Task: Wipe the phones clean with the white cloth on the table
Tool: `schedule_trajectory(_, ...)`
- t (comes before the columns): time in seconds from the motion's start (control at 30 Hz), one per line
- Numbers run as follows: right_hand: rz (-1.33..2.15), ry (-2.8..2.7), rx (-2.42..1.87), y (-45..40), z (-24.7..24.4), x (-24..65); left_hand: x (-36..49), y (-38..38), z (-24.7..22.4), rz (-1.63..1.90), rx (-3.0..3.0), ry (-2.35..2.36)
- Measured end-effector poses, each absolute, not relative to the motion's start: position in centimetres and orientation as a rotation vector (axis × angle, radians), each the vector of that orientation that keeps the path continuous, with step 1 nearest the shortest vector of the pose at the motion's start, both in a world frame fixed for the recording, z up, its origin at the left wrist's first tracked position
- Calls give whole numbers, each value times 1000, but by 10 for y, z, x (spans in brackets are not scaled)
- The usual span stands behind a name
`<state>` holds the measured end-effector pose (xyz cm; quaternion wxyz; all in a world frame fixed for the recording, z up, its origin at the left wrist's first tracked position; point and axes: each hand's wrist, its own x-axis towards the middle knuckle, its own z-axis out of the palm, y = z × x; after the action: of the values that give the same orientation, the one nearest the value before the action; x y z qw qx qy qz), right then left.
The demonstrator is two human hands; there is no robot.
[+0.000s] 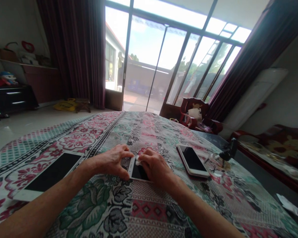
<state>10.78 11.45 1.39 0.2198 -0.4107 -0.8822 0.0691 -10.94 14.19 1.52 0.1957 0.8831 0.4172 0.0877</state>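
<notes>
A white phone (139, 172) with a dark screen lies on the patterned cloth (144, 132) between my two hands. My left hand (115, 160) has its thumb and fingers spread, touching the phone's left end. My right hand (155, 165) pinches a small white wad (138, 161) against the screen and covers the phone's right part. Left of my hands lies a white tablet (54, 172), its lower edge partly behind my left forearm. To the right is another white phone (193, 160) with a dark screen, resting on a dark red case or cover.
A clear container with a black pump top (229, 152) stands on the cloth at the right. Beyond the cloth are a red wooden chair (193, 112), glass doors and dark curtains (74, 49). A white paper (288, 204) lies at the far right.
</notes>
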Motion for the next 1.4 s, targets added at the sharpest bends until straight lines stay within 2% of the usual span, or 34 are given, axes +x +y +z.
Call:
schedule_trajectory(0.47, 193, -2613, -949, 91, 18, 93, -110, 144, 14, 255, 2498, 1130)
schedule_trajectory(0.73, 27, -2553, -1207, 111, 17, 92, -111, 146, 15, 238, 2444, 1146)
schedule_trajectory(0.9, -109, -2614, -1219, 118, 12, 89, -110, 146, 15, 244, 2454, 1154)
schedule_trajectory(1.23, 55, -2713, -1036, 93, 26, 89, -111, 146, 15, 247, 2463, 1100)
schedule_trajectory(1.4, -19, -2594, -1217, 111, 20, 94, -112, 146, 15, 224, 2463, 1134)
